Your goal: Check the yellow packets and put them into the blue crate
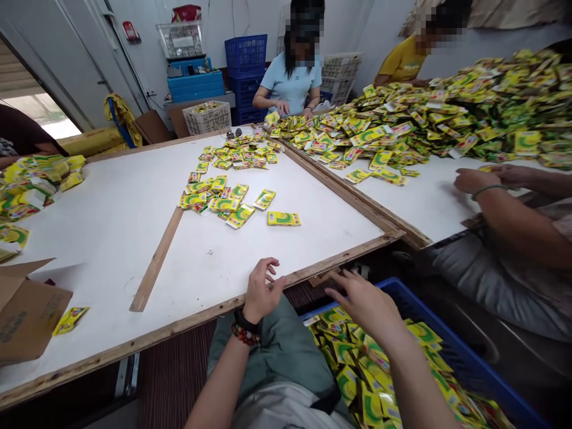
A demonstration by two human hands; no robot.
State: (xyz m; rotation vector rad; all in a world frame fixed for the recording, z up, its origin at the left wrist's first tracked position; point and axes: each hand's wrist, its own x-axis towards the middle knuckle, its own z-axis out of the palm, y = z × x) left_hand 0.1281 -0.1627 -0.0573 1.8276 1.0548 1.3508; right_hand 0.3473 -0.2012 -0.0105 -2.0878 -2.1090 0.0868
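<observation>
My left hand [263, 289], with a dark band and a beaded bracelet at the wrist, is at the table's front edge, fingers curled but apart and nothing in them. To the right, my right hand [357, 295] hangs over the near side of a blue crate [482, 369] filled with yellow-green packets [373, 363]; its fingers are spread and hold nothing. On the white tabletop [201, 262] beyond my hands lie a single flat yellow packet [284, 218] and a loose group of packets [223, 199].
A wooden strip [156, 262] lies on the tabletop. At the left are an open cardboard box [33, 316] and a packet pile [40, 179]. Beyond a wooden divider [339, 189] rises a large heap [447, 113]. Several people sit around the tables.
</observation>
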